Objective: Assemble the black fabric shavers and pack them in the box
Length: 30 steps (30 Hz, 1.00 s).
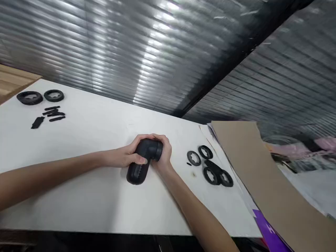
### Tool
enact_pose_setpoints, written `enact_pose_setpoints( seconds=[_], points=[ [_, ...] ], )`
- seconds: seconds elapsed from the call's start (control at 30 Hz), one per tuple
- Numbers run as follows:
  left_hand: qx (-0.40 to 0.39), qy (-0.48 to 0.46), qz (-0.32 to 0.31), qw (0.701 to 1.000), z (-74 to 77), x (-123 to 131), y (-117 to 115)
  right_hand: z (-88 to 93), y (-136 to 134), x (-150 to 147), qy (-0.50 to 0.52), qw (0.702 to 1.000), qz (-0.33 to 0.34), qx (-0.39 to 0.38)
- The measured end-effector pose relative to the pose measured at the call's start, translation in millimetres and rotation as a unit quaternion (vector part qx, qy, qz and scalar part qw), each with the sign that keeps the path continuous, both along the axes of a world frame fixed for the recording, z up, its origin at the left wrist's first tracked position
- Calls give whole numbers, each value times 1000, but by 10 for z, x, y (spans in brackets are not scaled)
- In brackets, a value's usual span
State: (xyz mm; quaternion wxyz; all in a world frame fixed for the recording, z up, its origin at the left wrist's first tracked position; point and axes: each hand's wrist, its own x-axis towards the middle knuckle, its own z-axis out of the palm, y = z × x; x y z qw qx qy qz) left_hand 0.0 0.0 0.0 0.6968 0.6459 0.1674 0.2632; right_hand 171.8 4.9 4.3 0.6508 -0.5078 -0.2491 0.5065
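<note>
Both of my hands grip a black plastic L-shaped housing (138,173), its round open end pointing right and its ribbed lower part angled toward me. My left hand (123,154) wraps it from the left, and my right hand (165,154) cups its round end. To the right lie several black toothed rings (210,175). Two black rings (29,98) and several black plastic strips (52,112) lie at the far left. Neither hand touches these loose parts. The housing's inside is hidden.
The parts lie on a white board (86,206). A tan cardboard sheet (252,168) overlaps its right side, above a purple printed sheet (270,231). A wooden surface (13,80) shows beyond the far left corner. A ribbed metal wall (131,52) rises behind.
</note>
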Motion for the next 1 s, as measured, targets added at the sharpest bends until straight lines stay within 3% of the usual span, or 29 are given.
enact_pose_setpoints(
  seconds=[0.27, 0.47, 0.6, 0.67, 0.83, 1.0],
  points=[
    [-34, 12, 19, 999, -22, 3, 9, -137, -4, 89, -100, 992, 42, 70],
    [-114, 25, 37, 992, 7, 27, 12, 32, 14, 70, -64, 975, 201, 71],
    [-102, -20, 62, 993, -90, 57, 40, 136, -3, 29, 17, 959, 280, 33],
    [-97, -32, 65, 993, -142, 59, 49, 133, -7, 17, 10, 964, 265, 38],
    [-128, -39, 74, 988, -116, 58, 22, 57, 0, 1, -68, 988, 122, 62],
    [-182, -32, 101, 978, -9, 75, -26, 26, -4, 13, -94, 985, 122, 80]
  ],
)
